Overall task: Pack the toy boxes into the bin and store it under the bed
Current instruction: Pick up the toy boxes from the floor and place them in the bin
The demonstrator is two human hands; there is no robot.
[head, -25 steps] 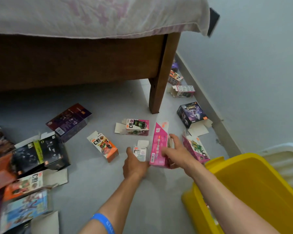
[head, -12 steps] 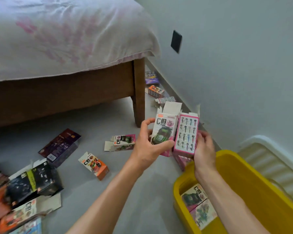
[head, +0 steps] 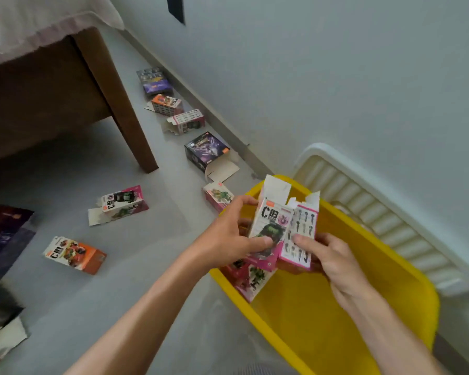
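Head view: loose boxes (head: 75,254) litter the floor left of the hands. Left hand (head: 225,239) grips the C03 box (head: 270,226), right hand (head: 333,259) the pink box (head: 301,234), both upright, flaps up, over the bin (head: 390,277).

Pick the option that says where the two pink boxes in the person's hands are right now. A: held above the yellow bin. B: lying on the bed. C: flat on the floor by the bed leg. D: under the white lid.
A: the left hand and the right hand hold the two pink boxes upright over the open yellow bin.
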